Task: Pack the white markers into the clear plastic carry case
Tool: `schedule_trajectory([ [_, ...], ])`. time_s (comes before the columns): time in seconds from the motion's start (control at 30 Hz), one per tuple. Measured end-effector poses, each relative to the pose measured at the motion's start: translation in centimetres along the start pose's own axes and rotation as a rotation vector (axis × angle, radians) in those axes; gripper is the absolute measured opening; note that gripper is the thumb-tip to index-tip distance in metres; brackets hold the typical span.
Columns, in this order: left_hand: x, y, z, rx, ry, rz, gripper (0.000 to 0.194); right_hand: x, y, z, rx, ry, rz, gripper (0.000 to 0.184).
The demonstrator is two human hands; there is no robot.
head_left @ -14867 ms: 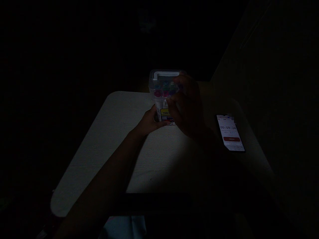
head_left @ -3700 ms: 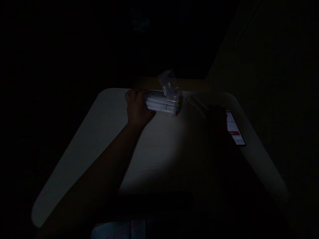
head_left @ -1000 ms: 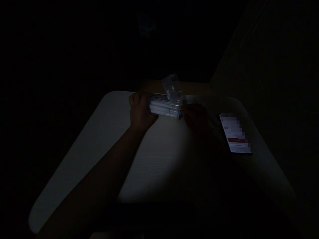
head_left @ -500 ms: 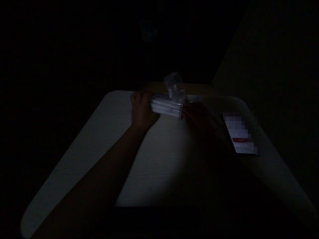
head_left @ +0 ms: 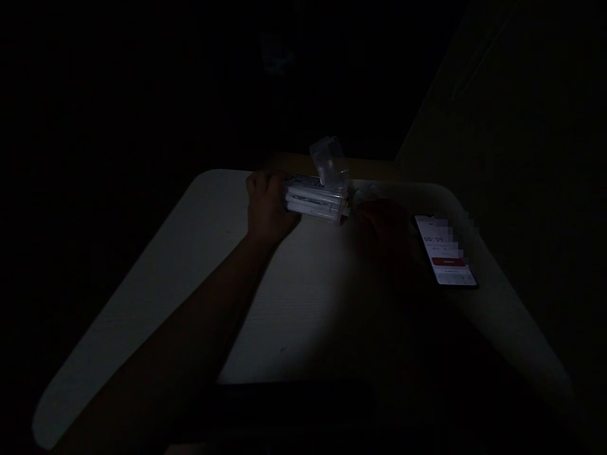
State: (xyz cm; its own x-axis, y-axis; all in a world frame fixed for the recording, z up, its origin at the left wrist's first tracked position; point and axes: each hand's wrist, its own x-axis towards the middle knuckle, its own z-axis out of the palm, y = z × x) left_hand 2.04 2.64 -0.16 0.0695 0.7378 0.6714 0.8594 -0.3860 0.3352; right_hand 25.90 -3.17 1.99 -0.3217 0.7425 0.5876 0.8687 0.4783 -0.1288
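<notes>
A clear plastic case [head_left: 310, 199] lies on its side near the table's far edge, its hinged lid [head_left: 329, 161] swung up at the right end. Slim white sticks, which look like pens, fill it lengthwise, and one end pokes slightly out of the opening. Around the case's left end are wrapped the fingers of my left hand [head_left: 268, 202]. My right hand [head_left: 382, 224] is in deep shadow just right of the opening, apart from the case. Its fingers are too dark to make out, and so is anything between them.
A lit phone [head_left: 446, 251] showing a running timer lies on the right of the pale table [head_left: 294, 297]. Small faint blue and green spots [head_left: 371, 186] show beyond my right hand. A dark edge borders the near side; the surroundings are almost black.
My right hand has drawn a little to the right, away from the case's opening. A dark gap now shows among the white sticks. My left hand keeps its grip; the view has shifted slightly.
</notes>
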Motion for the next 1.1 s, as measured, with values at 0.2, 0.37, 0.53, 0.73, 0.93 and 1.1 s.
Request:
schedule_trajectory([
  [0.2, -0.1, 0.1, -0.2, -0.001, 0.008, 0.007, 0.054, 0.5, -0.5, 1.0, 0.027, -0.026, -0.064, 0.035],
  [0.37, -0.2, 0.1, -0.3, 0.026, 0.025, 0.043, 0.052, 0.1, -0.2, 1.3, -0.027, 0.081, -0.069, 0.032],
  [0.53, -0.2, 0.0, -0.4, 0.018, 0.027, 0.063, 0.056, -0.5, 0.5, 0.6, -0.055, 0.089, -0.018, 0.030],
  [0.73, -0.1, 0.1, -0.3, 0.027, 0.019, 0.035, 0.058, -0.2, 0.0, 0.4, -0.091, -0.002, -0.039, 0.034],
  [0.93, -0.1, 0.0, -0.3, 0.004, 0.019, 0.050, 0.058, -0.8, 0.7, -0.2, -0.116, 0.088, 0.006, 0.029],
  [1.1, -0.1, 0.0, -0.4, 0.005, 0.015, 0.048, 0.058, -0.6, 0.2, -0.4, -0.150, 0.037, 0.012, 0.032],
])
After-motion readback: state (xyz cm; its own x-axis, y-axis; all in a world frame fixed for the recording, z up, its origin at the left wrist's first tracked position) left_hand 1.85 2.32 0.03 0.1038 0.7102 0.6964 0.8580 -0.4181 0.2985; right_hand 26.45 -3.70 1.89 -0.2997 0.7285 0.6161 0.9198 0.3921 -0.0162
